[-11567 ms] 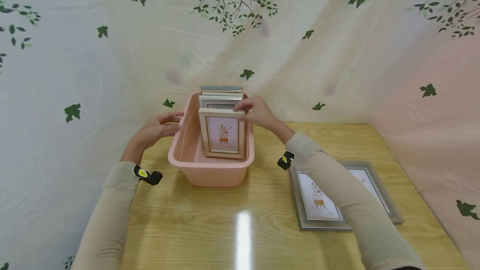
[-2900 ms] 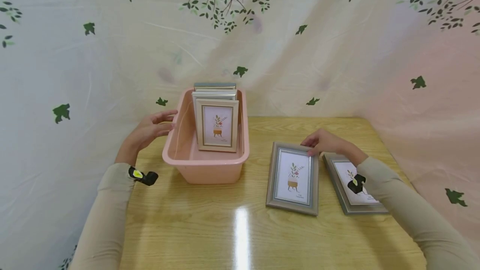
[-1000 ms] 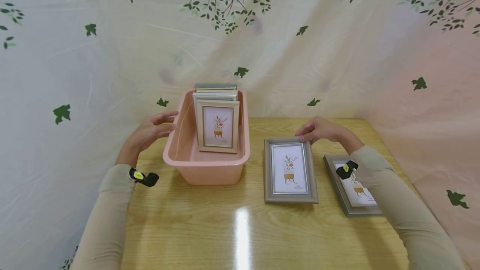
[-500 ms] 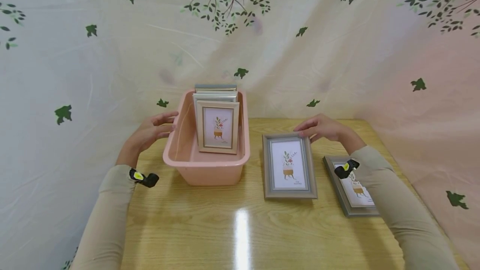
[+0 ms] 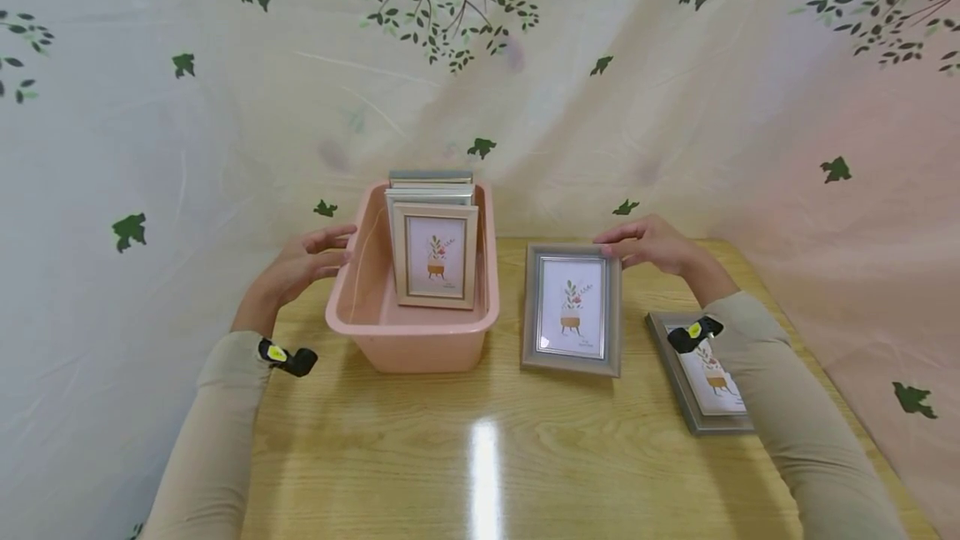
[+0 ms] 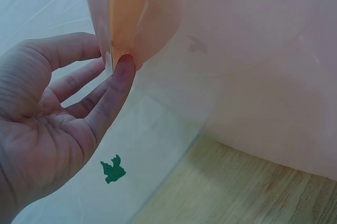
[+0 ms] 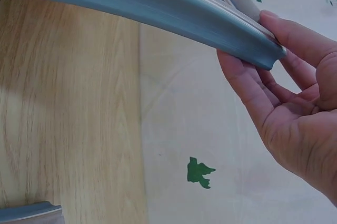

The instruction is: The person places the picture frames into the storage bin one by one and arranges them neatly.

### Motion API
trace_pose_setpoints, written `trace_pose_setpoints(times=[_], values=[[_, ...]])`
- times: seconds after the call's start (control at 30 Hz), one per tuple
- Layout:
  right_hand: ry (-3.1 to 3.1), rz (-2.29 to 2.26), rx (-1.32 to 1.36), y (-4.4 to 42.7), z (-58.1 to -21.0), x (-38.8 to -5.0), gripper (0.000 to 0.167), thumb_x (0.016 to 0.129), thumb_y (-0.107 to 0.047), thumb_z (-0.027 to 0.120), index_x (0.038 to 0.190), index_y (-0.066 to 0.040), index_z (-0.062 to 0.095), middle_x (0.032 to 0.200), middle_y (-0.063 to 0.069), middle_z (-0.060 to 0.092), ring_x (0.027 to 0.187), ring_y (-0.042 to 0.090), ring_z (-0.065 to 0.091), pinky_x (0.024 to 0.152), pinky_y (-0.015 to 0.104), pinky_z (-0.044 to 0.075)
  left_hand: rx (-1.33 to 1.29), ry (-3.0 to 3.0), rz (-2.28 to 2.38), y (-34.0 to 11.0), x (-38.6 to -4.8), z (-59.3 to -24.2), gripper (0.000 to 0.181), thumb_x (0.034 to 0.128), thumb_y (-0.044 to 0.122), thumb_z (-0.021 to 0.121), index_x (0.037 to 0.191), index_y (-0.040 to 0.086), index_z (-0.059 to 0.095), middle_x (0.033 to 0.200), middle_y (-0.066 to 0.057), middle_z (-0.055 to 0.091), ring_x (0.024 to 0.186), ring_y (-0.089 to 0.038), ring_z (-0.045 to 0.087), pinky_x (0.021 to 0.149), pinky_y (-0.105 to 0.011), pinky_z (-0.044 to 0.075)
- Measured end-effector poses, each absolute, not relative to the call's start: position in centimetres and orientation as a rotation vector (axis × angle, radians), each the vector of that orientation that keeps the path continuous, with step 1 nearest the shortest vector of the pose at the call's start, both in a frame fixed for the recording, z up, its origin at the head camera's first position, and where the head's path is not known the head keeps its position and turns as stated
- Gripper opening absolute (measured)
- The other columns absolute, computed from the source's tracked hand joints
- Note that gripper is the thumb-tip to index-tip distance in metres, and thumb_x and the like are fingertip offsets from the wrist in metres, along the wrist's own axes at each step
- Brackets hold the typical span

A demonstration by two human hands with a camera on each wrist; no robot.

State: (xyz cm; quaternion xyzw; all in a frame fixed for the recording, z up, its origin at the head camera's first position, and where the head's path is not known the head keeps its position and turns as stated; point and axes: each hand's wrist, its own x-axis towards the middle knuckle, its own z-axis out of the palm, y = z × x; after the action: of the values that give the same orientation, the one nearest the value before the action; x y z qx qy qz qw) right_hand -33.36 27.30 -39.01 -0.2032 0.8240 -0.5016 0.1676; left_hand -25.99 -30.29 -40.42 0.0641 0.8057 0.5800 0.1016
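Note:
My left hand (image 5: 300, 265) is at the left rim of a pink plastic basin (image 5: 423, 350), pinching the rim lip between its digits in the left wrist view. Inside the basin, several picture frames stand upright one behind another; a cream-edged picture frame (image 5: 401, 261) is in front. My right hand (image 5: 656, 247) grips the top right corner of a grey picture frame (image 5: 531, 315), thumb on the front and fingers behind. That frame is raised and tilted, its potted-plant print facing me. In the right wrist view, the frame's edge (image 7: 158, 10) lies between thumb and fingers.
Another grey picture frame (image 5: 675, 382) lies flat on the wooden table (image 5: 390, 448) at the right, partly under my right sleeve. Behind the table hangs a pale curtain (image 5: 555, 157) with green bird and leaf prints.
Since the earlier frames, my right hand has raised the grey picture frame and tilted it further upright, moving slightly away from me. My left hand has stayed at the basin rim.

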Motion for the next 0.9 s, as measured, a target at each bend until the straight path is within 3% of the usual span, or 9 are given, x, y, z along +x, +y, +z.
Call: trace_pose_setpoints(times=[0.17,0.33,0.6,0.9], values=[[2.408,-1.472,-0.575,27.0,-38.5,-33.0,0.04,0.094,-0.015,0.074,0.125,0.01,0.066,0.109,-0.007,0.074,0.092,0.012,0.073,0.08,0.032,0.063,0.19,2.36,1.729,-30.3,-25.9,-40.4,0.067,0.1013,0.021,0.065,0.16,0.014,0.034,0.152,-0.02,0.042,0.112,-0.003,0.06,0.091,-0.017,0.055],[2.582,-1.469,-0.54,26.3,-37.7,-32.4,0.039,0.092,-0.02,0.077,0.122,0.004,0.071,0.108,-0.005,0.073,0.087,0.008,0.071,0.077,0.029,0.062,0.191,2.353,1.739,-30.3,-25.9,-40.4,0.067,0.1013,0.02,0.065,0.16,0.013,0.034,0.152,-0.02,0.042,0.112,-0.004,0.06,0.09,-0.017,0.055],[2.738,-1.556,-0.531,25.1,-37.0,-31.7,0.033,0.089,-0.014,0.081,0.117,0.002,0.074,0.093,-0.01,0.074,0.072,0.006,0.062,0.066,0.02,0.054,0.199,2.338,1.756,-30.3,-25.8,-40.5,0.067,0.1016,0.019,0.064,0.16,0.012,0.033,0.152,-0.019,0.041,0.113,-0.003,0.059,0.091,-0.017,0.055],[2.742,-1.734,-0.505,24.3,-36.2,-31.5,0.037,0.087,-0.018,0.083,0.119,-0.001,0.075,0.092,-0.022,0.075,0.079,0.004,0.063,0.069,0.016,0.054,0.211,2.329,1.776,-30.4,-25.8,-40.6,0.066,0.1017,0.018,0.064,0.16,0.012,0.033,0.152,-0.019,0.04,0.113,-0.003,0.059,0.091,-0.017,0.055]])
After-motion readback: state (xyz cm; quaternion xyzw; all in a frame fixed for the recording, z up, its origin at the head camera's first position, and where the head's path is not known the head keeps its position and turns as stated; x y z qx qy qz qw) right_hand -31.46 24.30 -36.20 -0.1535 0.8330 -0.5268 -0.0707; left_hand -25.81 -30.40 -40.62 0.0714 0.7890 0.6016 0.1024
